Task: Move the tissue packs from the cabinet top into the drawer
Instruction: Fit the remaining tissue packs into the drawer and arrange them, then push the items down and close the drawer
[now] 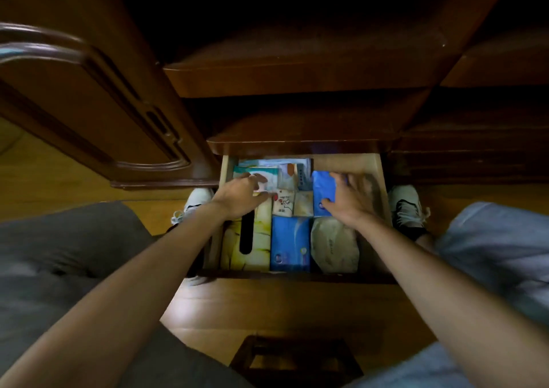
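The open drawer (381,179) below the cabinet top (297,141) holds several tissue packs. My right hand (349,197) grips a blue tissue pack (322,188) at the drawer's back right, thumb on its front edge. My left hand (242,196) rests with spread fingers on a teal and white pack (267,173) at the back left. Closer to me lie a yellow tissue box (261,245), another blue pack (289,243) and a pale beige pack (334,246). Small white packs (292,201) sit in the middle. No packs show on the dark cabinet top.
An open cabinet door (98,114) stands at the left, close to the drawer's corner. My knees, in grey (59,254) and pale cloth (499,248), flank the drawer, with white shoes (405,206) beside it. A dark wooden stool (297,358) sits on the wood floor below.
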The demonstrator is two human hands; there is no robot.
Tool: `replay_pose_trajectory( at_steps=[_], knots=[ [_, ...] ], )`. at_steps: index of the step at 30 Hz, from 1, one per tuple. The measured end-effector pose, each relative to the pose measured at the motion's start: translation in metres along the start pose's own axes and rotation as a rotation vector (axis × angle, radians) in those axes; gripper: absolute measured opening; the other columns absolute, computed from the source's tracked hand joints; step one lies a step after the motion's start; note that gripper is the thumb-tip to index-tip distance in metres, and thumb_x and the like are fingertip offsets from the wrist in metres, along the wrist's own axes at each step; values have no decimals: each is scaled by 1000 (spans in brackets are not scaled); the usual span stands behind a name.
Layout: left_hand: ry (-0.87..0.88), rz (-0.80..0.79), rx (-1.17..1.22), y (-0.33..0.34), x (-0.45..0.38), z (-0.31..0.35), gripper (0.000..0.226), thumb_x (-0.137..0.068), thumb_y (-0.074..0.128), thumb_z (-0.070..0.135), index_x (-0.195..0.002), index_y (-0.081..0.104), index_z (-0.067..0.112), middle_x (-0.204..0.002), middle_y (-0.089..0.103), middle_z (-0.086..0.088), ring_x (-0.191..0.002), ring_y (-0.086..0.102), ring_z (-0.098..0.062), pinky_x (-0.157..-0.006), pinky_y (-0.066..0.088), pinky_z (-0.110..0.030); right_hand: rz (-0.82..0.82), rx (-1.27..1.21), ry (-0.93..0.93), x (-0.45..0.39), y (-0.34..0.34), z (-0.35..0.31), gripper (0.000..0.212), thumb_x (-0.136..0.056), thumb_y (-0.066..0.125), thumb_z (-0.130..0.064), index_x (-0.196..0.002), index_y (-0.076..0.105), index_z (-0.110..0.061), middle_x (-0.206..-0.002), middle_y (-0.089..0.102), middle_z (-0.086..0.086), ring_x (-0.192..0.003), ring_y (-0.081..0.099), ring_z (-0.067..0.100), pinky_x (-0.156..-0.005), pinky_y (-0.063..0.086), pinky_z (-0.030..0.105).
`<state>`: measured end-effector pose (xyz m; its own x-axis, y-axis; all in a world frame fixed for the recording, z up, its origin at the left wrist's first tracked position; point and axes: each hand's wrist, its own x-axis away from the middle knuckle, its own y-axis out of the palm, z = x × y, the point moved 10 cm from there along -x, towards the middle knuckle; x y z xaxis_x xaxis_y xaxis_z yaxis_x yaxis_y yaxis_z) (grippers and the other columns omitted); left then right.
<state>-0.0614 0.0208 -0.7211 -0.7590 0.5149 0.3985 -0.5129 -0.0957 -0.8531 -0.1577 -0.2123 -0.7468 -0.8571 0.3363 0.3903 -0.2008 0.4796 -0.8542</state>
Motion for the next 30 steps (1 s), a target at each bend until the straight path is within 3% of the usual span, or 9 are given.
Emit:
replay_pose_trajectory(
  at_steps=[2, 4, 6, 9, 12, 15, 20, 25, 30],
  knots=[
    [48, -29, 37, -5, 37, -7, 53, -90, 56, 64, -133, 53, 34, -110, 61, 9, -104, 63, -15, -74, 44, -28, 22, 41, -138, 22, -6, -15, 58, -94, 66, -37, -144, 43, -21, -148, 43, 12, -132, 46, 31, -96, 44, 39],
    [91, -38, 12, -2, 77, -13, 59, -76, 57, 80, -122, 55, 42, -97, 55, 22, -88, 61, 0, -63, 37, -18, -70, 26, -274, 51, 1, -27, 38, -93, 66, -43, -124, 57, -22, -129, 59, 3, -119, 57, 24, -95, 49, 39],
    [148, -103, -35, 15, 109, -13, 68, -63, 58, 87, -115, 57, 44, -94, 52, 25, -79, 54, 7, -59, 32, -13, -269, 54, -348, 86, 21, -29, 34, -87, 67, -57, -103, 63, -27, -106, 65, -8, -99, 64, 14, -86, 55, 41],
    [241, -235, -186, 46, 126, -5, 60, -67, 72, 74, -114, 58, 39, -104, 52, 22, -95, 56, -3, -66, 34, -21, -475, 201, -411, 132, 49, -17, 42, -74, 71, -69, -97, 64, -34, -96, 64, -16, -88, 63, 6, -70, 54, 29],
    [256, -285, -292, 59, 120, 11, 45, -72, 81, 54, -107, 59, 36, -107, 60, 14, -98, 58, -11, -66, 35, -28, -400, 388, -559, 152, 60, -15, 32, -80, 76, -52, -101, 57, -36, -101, 54, -19, -96, 60, 9, -62, 36, 22],
    [210, -308, -366, 64, 113, 13, 34, -74, 82, 43, -100, 62, 34, -102, 65, 11, -99, 62, -15, -67, 34, -31, -257, 436, -572, 146, 54, -24, 41, -82, 77, -34, -107, 44, -31, -115, 53, -7, -103, 59, 19, -72, 42, 32],
    [251, -309, -415, 80, 116, 16, 44, -78, 80, 44, -116, 61, 32, -115, 65, 7, -107, 59, -18, -78, 40, -33, -259, 496, -531, 134, 57, -16, 27, -87, 69, -38, -112, 61, -30, -115, 68, -6, -107, 64, 18, -81, 50, 34],
    [212, -230, -374, 83, 118, 14, 36, -86, 71, 34, -121, 66, 30, -123, 67, 5, -113, 61, -20, -94, 49, -35, -229, 588, -606, 135, 65, -21, 17, -91, 64, -30, -107, 67, -22, -107, 72, 4, -101, 67, 27, -81, 50, 36],
    [193, -169, -307, 69, 118, 8, 37, -89, 69, 31, -126, 67, 30, -124, 68, 8, -115, 61, -16, -98, 49, -32, -204, 525, -606, 132, 52, -24, 22, -92, 66, -36, -112, 69, -26, -110, 73, -1, -104, 67, 21, -88, 55, 37]
  ],
)
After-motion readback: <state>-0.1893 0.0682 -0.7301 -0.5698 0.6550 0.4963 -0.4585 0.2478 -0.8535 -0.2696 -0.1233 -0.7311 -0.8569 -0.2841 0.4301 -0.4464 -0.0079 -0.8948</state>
